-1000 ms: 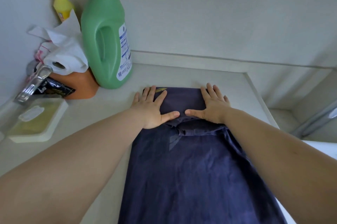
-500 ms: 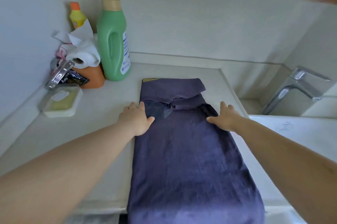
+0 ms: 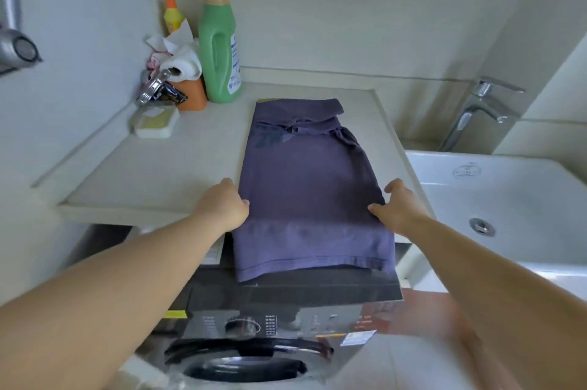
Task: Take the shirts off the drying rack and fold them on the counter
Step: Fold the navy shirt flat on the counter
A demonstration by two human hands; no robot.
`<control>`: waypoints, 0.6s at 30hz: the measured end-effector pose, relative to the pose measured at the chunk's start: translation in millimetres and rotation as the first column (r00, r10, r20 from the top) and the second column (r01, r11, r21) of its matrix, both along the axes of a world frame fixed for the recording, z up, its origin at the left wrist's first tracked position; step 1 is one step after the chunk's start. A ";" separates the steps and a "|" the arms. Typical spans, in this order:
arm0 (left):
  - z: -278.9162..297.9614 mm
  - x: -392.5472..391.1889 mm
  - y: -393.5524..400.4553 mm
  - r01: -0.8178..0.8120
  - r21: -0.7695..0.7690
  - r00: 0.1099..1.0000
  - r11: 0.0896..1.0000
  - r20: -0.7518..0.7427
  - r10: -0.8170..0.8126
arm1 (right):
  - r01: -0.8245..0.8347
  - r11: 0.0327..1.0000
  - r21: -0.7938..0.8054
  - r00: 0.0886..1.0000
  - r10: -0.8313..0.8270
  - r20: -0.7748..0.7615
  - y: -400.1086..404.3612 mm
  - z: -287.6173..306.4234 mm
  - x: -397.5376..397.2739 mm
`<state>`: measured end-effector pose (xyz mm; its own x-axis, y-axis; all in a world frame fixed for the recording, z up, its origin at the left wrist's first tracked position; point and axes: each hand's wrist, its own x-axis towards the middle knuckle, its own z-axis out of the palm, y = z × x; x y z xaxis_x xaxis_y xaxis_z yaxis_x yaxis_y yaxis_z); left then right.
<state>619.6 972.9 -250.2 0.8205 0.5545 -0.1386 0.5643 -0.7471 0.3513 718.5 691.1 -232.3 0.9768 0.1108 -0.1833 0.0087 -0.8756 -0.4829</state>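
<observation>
A dark purple shirt (image 3: 305, 180) lies folded into a long strip on the pale counter (image 3: 158, 173). Its collar end points at the back wall and its hem hangs over the front edge onto the black washing machine (image 3: 286, 319). My left hand (image 3: 222, 205) curls around the shirt's left edge near the counter's front, thumb on the cloth. My right hand (image 3: 397, 208) holds the right edge at the same height, thumb on top and fingers beside the cloth. No drying rack is in view.
A green detergent bottle (image 3: 219, 40), a yellow bottle (image 3: 172, 15), a paper roll (image 3: 181, 67) in an orange holder and a soap dish (image 3: 155, 121) crowd the back left corner. A white sink (image 3: 495, 208) with a chrome tap (image 3: 476, 110) lies on the right. Shelves hang overhead.
Both hands slid back from the collar along the shirt's sides to its lower part near the counter's front edge. The view pulled back, showing the washing machine.
</observation>
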 end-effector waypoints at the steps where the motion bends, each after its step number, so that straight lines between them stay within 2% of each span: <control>1: -0.5 -10.4 -6.3 -0.029 0.040 0.999 0.999 0.027 0.027 | 0.042 0.999 0.012 0.996 -0.043 0.078 -6.2 -3.3 -9.0; 2: -1.0 -19.5 -11.6 -0.049 0.070 0.998 0.996 0.040 0.046 | 0.074 0.997 0.006 0.987 -0.074 0.142 -11.4 -6.7 -15.6; 4: -3.5 -36.6 -19.4 -0.077 0.126 0.997 0.989 -0.009 0.079 | 0.098 0.992 -0.085 0.984 -0.084 0.155 -20.1 -11.4 -29.0; 6: -11.1 -45.5 -19.3 -0.075 0.126 0.991 0.989 -0.098 0.087 | 0.100 0.981 -0.168 0.995 -0.098 0.022 -23.0 -15.8 -38.0; 7: -15.6 -47.1 -18.9 -0.070 0.079 0.990 0.994 -0.121 0.079 | 0.101 0.980 -0.170 0.992 -0.112 -0.055 -22.5 -19.4 -40.6; 8: -20.6 -47.7 -19.0 -0.068 -0.006 0.991 0.998 -0.114 0.067 | 0.105 0.985 -0.134 0.984 -0.123 -0.128 -21.0 -22.9 -43.3; 10: -29.9 -47.2 -21.3 -0.084 -0.285 0.996 0.955 -0.030 0.079 | 0.199 0.975 0.096 0.946 -0.166 -0.277 -20.2 -32.8 -45.2; 12: -37.2 -47.3 -23.8 -0.075 -0.462 0.991 0.884 0.065 0.118 | 0.316 0.890 0.329 0.910 -0.186 -0.370 -22.0 -42.5 -47.0; 15: -39.0 -54.3 -24.3 -0.061 -0.447 0.991 0.892 0.079 0.107 | 0.372 0.791 0.486 0.900 -0.178 -0.399 -25.2 -46.6 -50.3; 18: -27.9 -69.9 -28.8 -0.037 -0.440 0.993 0.897 0.084 0.083 | 0.390 0.740 0.548 0.883 -0.133 -0.449 -29.4 -34.9 -61.2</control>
<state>549.7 944.1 -278.1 0.8096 0.5052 -0.2987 0.5489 -0.4714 0.6903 657.3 661.7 -267.1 0.8585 0.0730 -0.5076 -0.4595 -0.3303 -0.8245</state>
